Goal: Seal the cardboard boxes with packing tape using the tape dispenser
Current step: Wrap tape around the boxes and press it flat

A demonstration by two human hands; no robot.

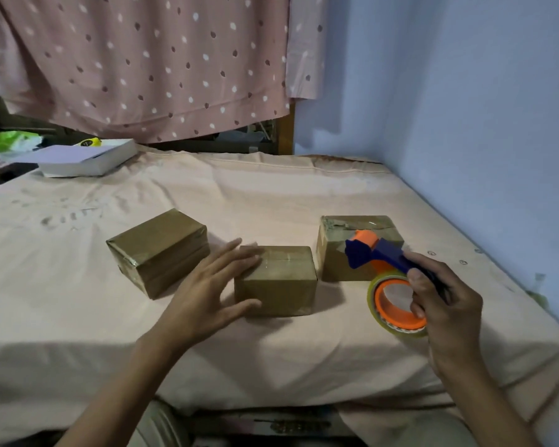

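Three brown cardboard boxes looked matt where bare: left box (pixel 157 251) at 9 o'clock glossy with tape wrap, middle box (pixel 276 279) with a shiny tape strip on top, right box (pixel 352 250) rough and torn on top; tape dispenser (pixel 388 279) smooth blue-orange plastic; bedsheet (pixel 271 195) matt pink cloth.

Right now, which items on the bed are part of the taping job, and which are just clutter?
Job items:
- left box
- middle box, left hand reaching to it
- right box
- tape dispenser with tape roll, held in right hand

Lying about:
- white box, far left corner
- green bag beyond it
- spotted curtain
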